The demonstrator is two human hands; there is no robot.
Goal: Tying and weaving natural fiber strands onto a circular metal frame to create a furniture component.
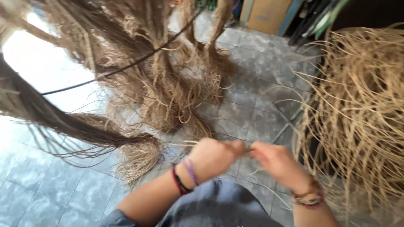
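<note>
Dried straw fibre is the material in hand here, and the biggest mass of it is the pale loose heap (362, 109) filling the right side of the view, its thin strands sticking out in all directions. Across the top and left hang the darker brown bundles (160, 80), long hanks whose frayed ends trail down onto the grey tiled floor (252, 109). One thick hank (46, 113) sweeps in from the left edge and ends in a curled tuft near the person's left forearm. A thin dark cord (126, 65) runs at a slant in front of the hanging bundles. At the top edge stands a brown cardboard box (267, 14).

Low in the middle, the two hands meet over the person's grey-clad lap (219, 206). The left hand (214, 157) is curled into a closed fist, and the right hand (273, 159) is pinched shut just beside it; between them they hold a thin straw strand (248, 148), which is blurred, so its exact run is hard to tell. The left wrist wears red, black and purple bands (184, 176), and the right wrist wears a beaded bracelet (309, 197).
</note>
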